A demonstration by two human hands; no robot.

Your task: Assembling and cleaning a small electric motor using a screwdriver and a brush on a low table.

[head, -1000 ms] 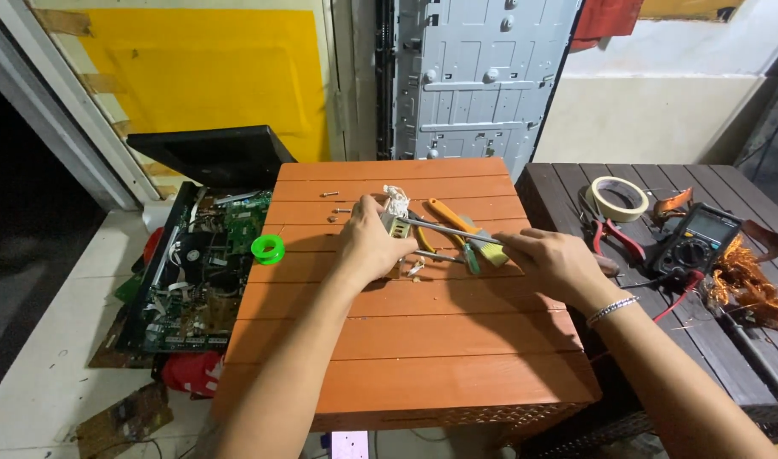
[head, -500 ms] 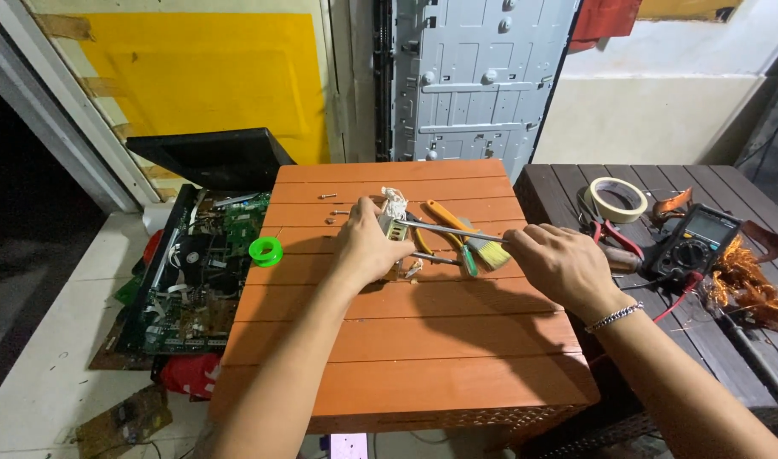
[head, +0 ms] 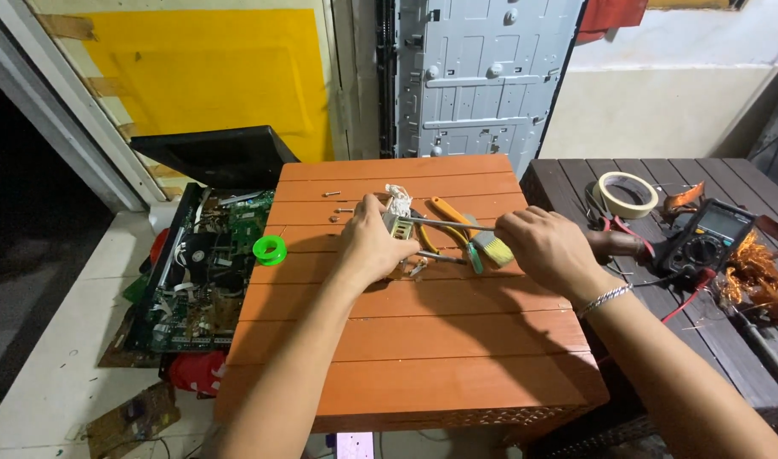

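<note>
A small white electrical part [head: 396, 206] was held above the orange slatted table [head: 423, 340], gripped in the left hand [head: 370, 245], whose fingers were curled closed around its lower half. The right hand [head: 546, 248] was closed in a fist around the handle of a slim metal screwdriver [head: 444, 223], and the shaft was laid nearly level, with its tip brought against the side of the white part. Whether the tip was actually seated in a screw could not be told, since the contact point was too small to be read.

The step in hand was judged to be the working of a screw or catch on the white part. For the next move, the part would have to be kept steady by the left hand while the tool was turned or pressed squarely along its own line (a slip would send the tip toward the left fingers).

Beneath the hands, orange-handled pliers [head: 448, 212] and a small brush [head: 493, 249] were left lying on the table, with a few loose screws [head: 338, 206] near the far edge. A green spool [head: 271, 250] was set at the table's left edge.
</note>
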